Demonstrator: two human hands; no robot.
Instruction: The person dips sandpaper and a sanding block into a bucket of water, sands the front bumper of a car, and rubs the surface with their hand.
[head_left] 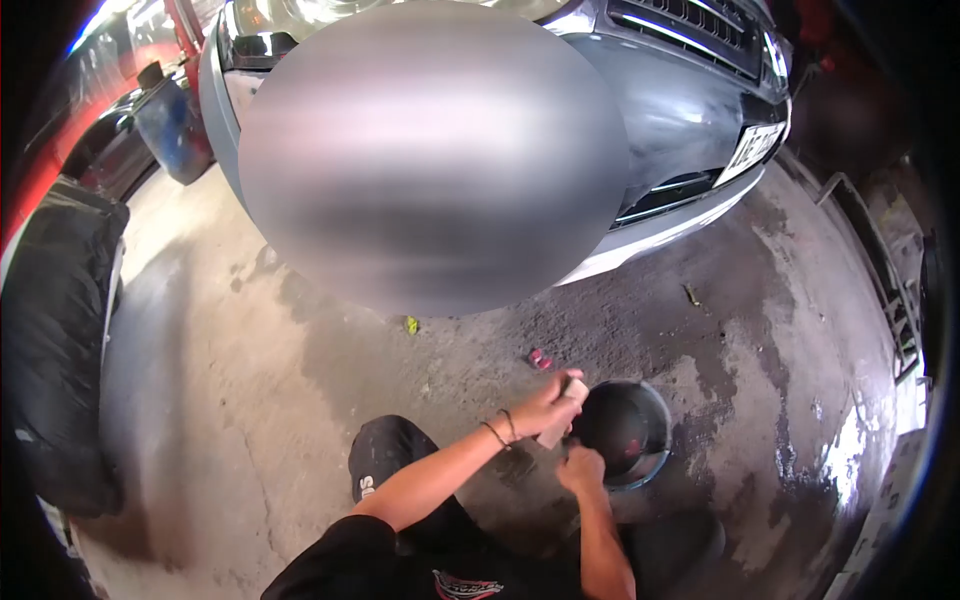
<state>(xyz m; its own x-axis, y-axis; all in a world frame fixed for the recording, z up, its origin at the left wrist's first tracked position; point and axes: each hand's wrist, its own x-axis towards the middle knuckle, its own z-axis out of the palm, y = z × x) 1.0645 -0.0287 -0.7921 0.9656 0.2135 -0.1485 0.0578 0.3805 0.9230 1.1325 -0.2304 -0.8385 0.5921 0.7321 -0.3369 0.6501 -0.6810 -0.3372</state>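
My left hand (540, 408), with dark bands on its wrist, is closed around a beige block (565, 414) that looks like a sanding block. It is held tilted at the left rim of a dark round bucket (664, 452). Just below the block, my right hand (581, 468) is curled shut beside the bucket's near left rim. Whatever may be inside those fingers is hidden. The bucket's inside is dark, with a small reddish spot low in it.
A grey car bumper (680, 110) with a number plate (750, 153) stands ahead, partly covered by a blurred oval. A black covered object (62, 340) is at the left, near a blue container (170, 125). Small red scraps (540, 359) lie on the wet, stained floor (250, 400).
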